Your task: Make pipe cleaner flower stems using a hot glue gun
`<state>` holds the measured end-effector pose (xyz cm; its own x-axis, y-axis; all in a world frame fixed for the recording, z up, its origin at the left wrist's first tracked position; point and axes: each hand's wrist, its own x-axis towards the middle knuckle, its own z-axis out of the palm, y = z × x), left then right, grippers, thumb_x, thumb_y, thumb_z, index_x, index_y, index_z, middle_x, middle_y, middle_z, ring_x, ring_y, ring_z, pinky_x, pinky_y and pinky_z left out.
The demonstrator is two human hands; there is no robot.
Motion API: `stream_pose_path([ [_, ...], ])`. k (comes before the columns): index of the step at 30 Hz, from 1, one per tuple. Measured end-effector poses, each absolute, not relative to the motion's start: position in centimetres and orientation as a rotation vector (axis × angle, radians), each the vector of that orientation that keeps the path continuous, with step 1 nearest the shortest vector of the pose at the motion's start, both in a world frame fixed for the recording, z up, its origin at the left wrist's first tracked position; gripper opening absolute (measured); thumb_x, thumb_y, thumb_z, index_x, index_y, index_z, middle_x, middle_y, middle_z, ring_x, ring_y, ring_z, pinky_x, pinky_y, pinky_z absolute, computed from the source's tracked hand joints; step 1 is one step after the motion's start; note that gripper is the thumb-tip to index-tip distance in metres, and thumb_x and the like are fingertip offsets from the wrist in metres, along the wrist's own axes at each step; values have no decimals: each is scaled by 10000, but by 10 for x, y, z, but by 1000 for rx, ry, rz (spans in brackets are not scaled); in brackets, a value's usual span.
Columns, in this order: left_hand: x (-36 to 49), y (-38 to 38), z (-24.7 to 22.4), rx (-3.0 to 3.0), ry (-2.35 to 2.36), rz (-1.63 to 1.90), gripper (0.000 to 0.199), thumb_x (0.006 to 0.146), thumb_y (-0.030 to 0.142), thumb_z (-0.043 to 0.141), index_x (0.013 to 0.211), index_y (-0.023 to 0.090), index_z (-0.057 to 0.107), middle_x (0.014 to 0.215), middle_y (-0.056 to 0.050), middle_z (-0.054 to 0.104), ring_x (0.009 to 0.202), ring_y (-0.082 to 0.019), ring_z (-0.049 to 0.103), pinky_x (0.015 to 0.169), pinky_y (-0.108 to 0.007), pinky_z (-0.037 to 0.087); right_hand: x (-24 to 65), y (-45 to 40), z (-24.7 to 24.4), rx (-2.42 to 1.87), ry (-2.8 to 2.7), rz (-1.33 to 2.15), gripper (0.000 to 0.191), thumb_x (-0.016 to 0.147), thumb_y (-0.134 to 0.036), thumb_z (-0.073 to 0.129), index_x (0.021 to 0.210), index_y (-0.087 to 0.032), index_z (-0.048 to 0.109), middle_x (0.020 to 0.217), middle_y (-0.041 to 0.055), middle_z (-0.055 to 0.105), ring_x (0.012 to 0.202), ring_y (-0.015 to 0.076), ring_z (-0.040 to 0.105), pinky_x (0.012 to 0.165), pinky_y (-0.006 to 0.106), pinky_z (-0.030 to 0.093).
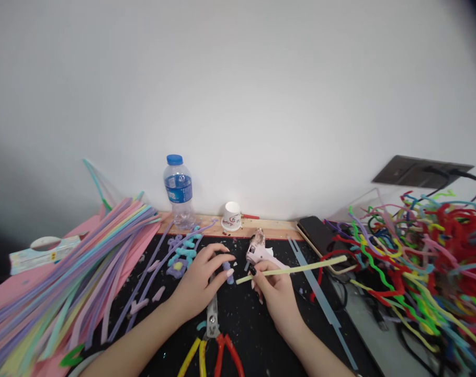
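Observation:
In my right hand (277, 293), a pale yellow pipe cleaner (308, 268) is pinched between thumb and fingers, its short end pointing left. My left hand (202, 277) hovers over the black mat with thumb and fingers apart. Just by its fingertips is a small purple fuzzy piece (230, 279); whether they touch it I cannot tell. Below lie pliers (212, 325) with yellow and red handles, their jaws partly hidden by my left hand. A pink glue gun (257, 252) rests beyond my right hand. Left of my left hand lies a purple and turquoise pipe-cleaner shape (179, 264).
Pastel pipe cleaners (116, 251) fan out at the left. A water bottle (179, 193) and paper cup (232, 215) stand by the wall. Glue sticks (320, 298), a phone (320, 235) and a tangled colourful pile of pipe cleaners (418, 262) occupy the right, below a socket panel (410, 172).

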<state>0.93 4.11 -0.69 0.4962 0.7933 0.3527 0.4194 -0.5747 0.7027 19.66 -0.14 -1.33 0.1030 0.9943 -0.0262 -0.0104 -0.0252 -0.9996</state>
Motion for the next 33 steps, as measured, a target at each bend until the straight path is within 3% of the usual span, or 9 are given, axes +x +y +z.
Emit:
stream_pose_path([
  [8, 14, 33, -5, 2314, 704, 738, 183, 896, 193, 494, 894, 197, 676, 847, -43, 625, 833, -167, 544, 804, -286, 417, 192, -6, -11, -1244, -1249, 1220, 323, 738, -472, 642, 672, -171, 547, 491, -60, 431, 398, 66, 363, 376, 189, 286],
  [17, 16, 35, -7, 2278, 667, 708, 192, 881, 205, 518, 776, 178, 676, 767, -39, 633, 778, -164, 556, 732, -266, 410, 190, -7, -11, -1161, -1214, 1294, 332, 719, -465, 678, 653, -164, 556, 498, -38, 507, 395, 67, 407, 390, 197, 336],
  [22, 19, 33, -6, 1998, 765, 761, 175, 815, 201, 602, 651, 154, 641, 678, -15, 587, 657, -134, 534, 632, -235, 388, 191, -6, -10, -1131, -1135, 1310, 321, 735, -456, 665, 645, -166, 559, 536, -15, 562, 406, 75, 430, 397, 207, 365],
  [29, 20, 34, -8, 1606, 783, 870, 210, 777, 276, 630, 624, 137, 596, 653, 5, 527, 632, -120, 475, 596, -223, 358, 191, -10, -8, -1126, -1191, 1283, 312, 771, -390, 629, 580, -170, 517, 490, -31, 529, 396, 65, 385, 398, 196, 306],
  [33, 19, 35, -9, 1515, 766, 908, 193, 783, 272, 625, 645, 137, 624, 659, -8, 577, 643, -129, 518, 617, -234, 388, 190, -11, -7, -1139, -1323, 1314, 296, 798, -359, 586, 585, -167, 510, 471, -43, 496, 385, 61, 373, 398, 191, 286],
])
